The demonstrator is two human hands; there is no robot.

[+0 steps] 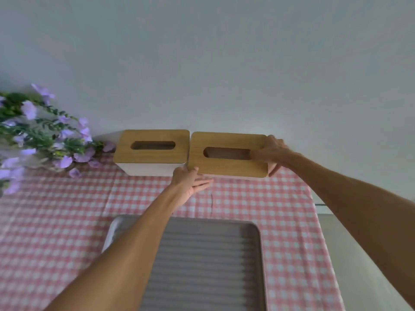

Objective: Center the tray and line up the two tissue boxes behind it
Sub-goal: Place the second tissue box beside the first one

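Two white tissue boxes with wooden lids stand side by side at the back of the table, against the wall. The left tissue box point(151, 151) stands free. The right tissue box point(224, 163) is held at both ends: my left hand point(190, 180) presses its front left corner, and my right hand point(272, 153) grips its right end, fingers over the lid and thumb at the front. A grey ribbed tray point(202, 265) lies in front of the boxes, near me, partly hidden under my left forearm.
A pink and white checked cloth point(56, 221) covers the table. A bunch of purple flowers point(40, 140) lies at the back left, close to the left box. The bare table edge point(359, 254) shows on the right. A plain wall rises behind.
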